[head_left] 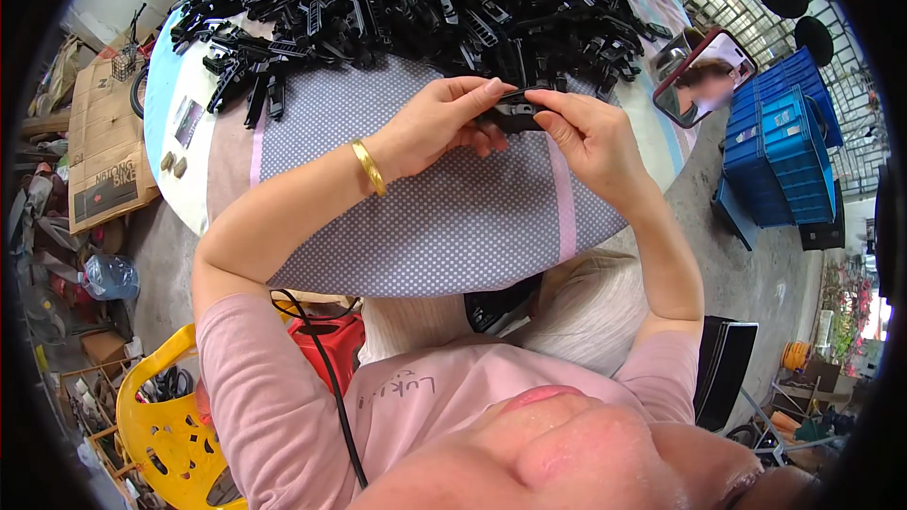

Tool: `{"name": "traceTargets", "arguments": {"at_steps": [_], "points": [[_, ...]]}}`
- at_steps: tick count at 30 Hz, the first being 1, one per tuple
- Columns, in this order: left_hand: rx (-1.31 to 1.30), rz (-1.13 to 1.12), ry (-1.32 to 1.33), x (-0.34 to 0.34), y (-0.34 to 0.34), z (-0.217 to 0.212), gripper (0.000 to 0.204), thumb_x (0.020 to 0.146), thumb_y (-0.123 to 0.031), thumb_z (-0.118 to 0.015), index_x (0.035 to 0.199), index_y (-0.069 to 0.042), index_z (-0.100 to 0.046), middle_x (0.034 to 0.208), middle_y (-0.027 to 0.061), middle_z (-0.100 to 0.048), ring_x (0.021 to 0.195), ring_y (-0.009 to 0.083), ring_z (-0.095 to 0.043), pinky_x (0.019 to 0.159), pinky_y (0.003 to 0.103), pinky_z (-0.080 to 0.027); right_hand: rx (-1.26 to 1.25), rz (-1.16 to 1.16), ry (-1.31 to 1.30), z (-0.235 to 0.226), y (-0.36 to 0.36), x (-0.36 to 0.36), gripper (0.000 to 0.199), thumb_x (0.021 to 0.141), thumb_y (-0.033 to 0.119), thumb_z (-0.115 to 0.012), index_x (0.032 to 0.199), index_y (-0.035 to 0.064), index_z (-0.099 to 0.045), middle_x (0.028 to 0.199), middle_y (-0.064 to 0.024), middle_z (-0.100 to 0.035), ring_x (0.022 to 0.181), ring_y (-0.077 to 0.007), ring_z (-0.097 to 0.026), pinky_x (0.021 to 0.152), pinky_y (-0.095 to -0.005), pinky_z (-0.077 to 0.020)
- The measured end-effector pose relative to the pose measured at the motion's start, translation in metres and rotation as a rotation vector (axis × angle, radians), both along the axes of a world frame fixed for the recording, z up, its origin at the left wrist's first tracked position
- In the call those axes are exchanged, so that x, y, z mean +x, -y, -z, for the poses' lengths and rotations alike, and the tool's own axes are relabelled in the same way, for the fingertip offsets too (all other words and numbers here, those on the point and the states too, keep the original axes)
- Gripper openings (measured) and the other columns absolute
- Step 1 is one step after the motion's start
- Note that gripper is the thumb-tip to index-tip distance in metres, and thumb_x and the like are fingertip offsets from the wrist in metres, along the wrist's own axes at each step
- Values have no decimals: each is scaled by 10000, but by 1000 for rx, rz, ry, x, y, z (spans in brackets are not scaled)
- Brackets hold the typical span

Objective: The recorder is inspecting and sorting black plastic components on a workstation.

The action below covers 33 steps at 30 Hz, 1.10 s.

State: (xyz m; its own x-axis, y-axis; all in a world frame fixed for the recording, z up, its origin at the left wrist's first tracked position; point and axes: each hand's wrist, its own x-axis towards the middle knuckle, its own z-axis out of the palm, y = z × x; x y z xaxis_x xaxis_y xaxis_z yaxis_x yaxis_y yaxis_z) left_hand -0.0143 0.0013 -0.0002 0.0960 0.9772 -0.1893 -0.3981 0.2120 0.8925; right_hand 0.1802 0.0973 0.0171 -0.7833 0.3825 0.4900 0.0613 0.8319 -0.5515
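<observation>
Between my two hands, above the cloth-covered table [406,217], is a small black plastic part [516,111]. My left hand [444,125] grips its left end, thumb on top and the other fingers curled beneath. The right end is pinched by the thumb and fingers of my right hand [588,137]. Fingers cover much of the part, so its exact kind cannot be made out. Just beyond my hands lies a large heap of similar black plastic parts [378,14], some long with slotted sides.
A phone [704,80] leans at the table's right edge. Small brown lumps [174,164] and a small card [187,123] lie at the left. Blue crates [779,151] stand to the right, a cardboard box [106,146] to the left. A yellow chair [165,425] is at lower left.
</observation>
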Motion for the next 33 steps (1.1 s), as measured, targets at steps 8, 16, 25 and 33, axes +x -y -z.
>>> {"name": "traceTargets", "arguments": {"at_steps": [8, 16, 25, 33], "points": [[210, -30, -512, 13, 9, -7, 490, 837, -97, -652, 1287, -18, -475, 1011, 109, -645, 845, 162, -663, 703, 255, -567, 205, 24, -42, -3, 14, 0, 233, 835, 115, -625, 1045, 14, -632, 777, -127, -642, 646, -270, -596, 591, -326, -472], [625, -19, -946, 17, 18, -13, 475, 786, -16, -659, 1240, -18, -519, 1008, 133, -656, 819, 197, -665, 709, 286, -546, 216, -39, 44, -19, 12, 14, 563, 672, 244, -749, 1150, 6, -570, 1030, -148, -601, 934, -274, -558, 793, -388, -434], [759, -61, -1255, 23, 22, -14, 379, 719, -56, -702, 1075, -3, -584, 901, 153, -650, 751, 301, -644, 649, 334, -521, 279, -11, 153, -8, 16, 16, 373, 657, 222, -726, 954, 32, -603, 832, -86, -613, 793, -264, -564, 712, -376, -414], [726, 41, -1215, 22, 22, -17, 361, 720, -119, -730, 1041, -14, -601, 828, 130, -646, 709, 278, -636, 630, 326, -518, 254, -31, 188, -8, 18, 24, 310, 658, 152, -724, 917, 17, -620, 777, -114, -611, 721, -285, -576, 658, -360, -432]]}}
